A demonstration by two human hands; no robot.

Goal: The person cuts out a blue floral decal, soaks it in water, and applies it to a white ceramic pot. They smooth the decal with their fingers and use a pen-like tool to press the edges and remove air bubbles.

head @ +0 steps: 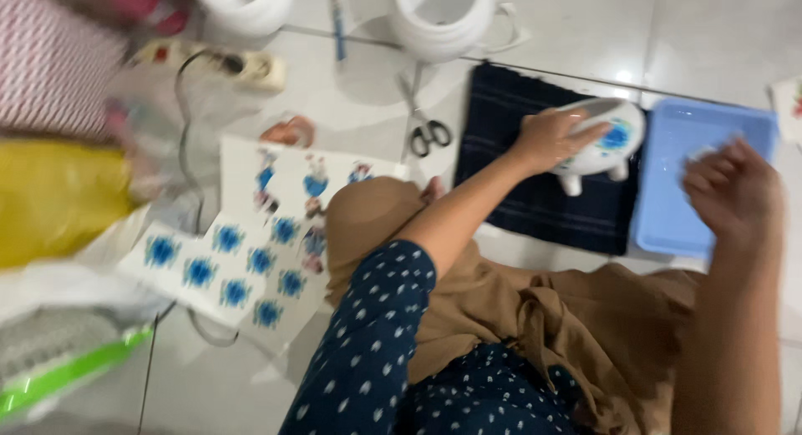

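Two hands busy here: my left hand [551, 138] is cupped over the top of a white ceramic pot [603, 142] with little feet and a blue flower, which sits on a dark cloth [510, 151]. My right hand [731, 188] hovers loosely curled, holding nothing, above the blue tray [668, 209]. Scissors [426, 132] lie beside the cloth, and sheets of blue flower stickers [225, 268] lie off to my left.

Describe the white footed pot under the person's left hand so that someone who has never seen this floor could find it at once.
Find the dark blue cloth on the tiled floor, beside the light blue tray. On its far right corner lies a white pot, tipped on its side under the left hand. Unlike the two plain white jars further back, it has short feet and a blue flower on its side.
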